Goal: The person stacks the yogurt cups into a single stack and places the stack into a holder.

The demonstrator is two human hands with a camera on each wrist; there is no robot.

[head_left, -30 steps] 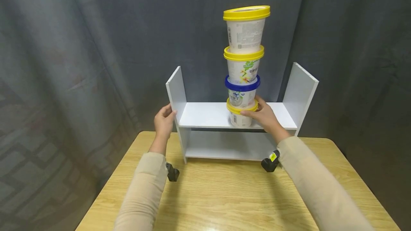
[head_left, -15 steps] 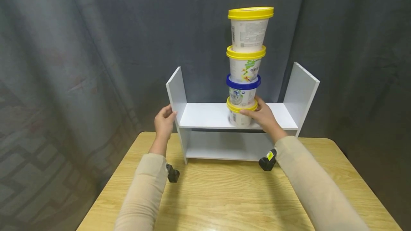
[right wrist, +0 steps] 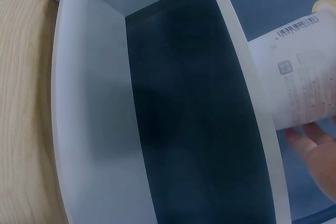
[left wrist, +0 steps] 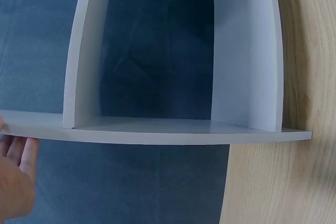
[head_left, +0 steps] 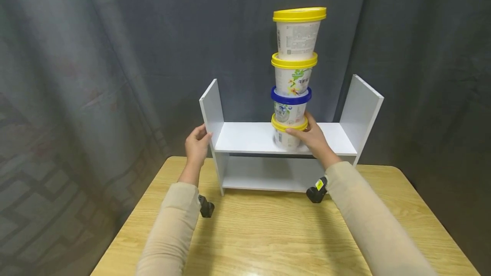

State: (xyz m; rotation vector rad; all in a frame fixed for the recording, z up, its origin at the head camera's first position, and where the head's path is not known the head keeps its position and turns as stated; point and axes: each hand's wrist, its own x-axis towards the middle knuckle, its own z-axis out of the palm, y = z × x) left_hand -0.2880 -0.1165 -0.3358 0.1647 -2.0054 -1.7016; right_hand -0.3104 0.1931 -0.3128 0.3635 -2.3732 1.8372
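A stack of several white tubs stands over the front of the upper board of a white shelf. Lowest is a yellow-lidded tub, then a blue-lidded tub. Above them are a yellow-lidded tub with a flower print and a larger yellow-lidded tub on top. My right hand grips the lowest tub from the right, thumb across its front near the lid. My left hand pinches the front edge of the shelf's left side panel, fingers on its outer face.
The shelf stands at the back of a wooden table. Its lower board lies below the stack, and its right side panel rises beyond my right hand. Grey curtains hang behind and at both sides.
The top of the stack has shifted slightly right. The lowest tub now sits a little farther back from the board's front edge, my right hand moving with it. My left hand stays in place.
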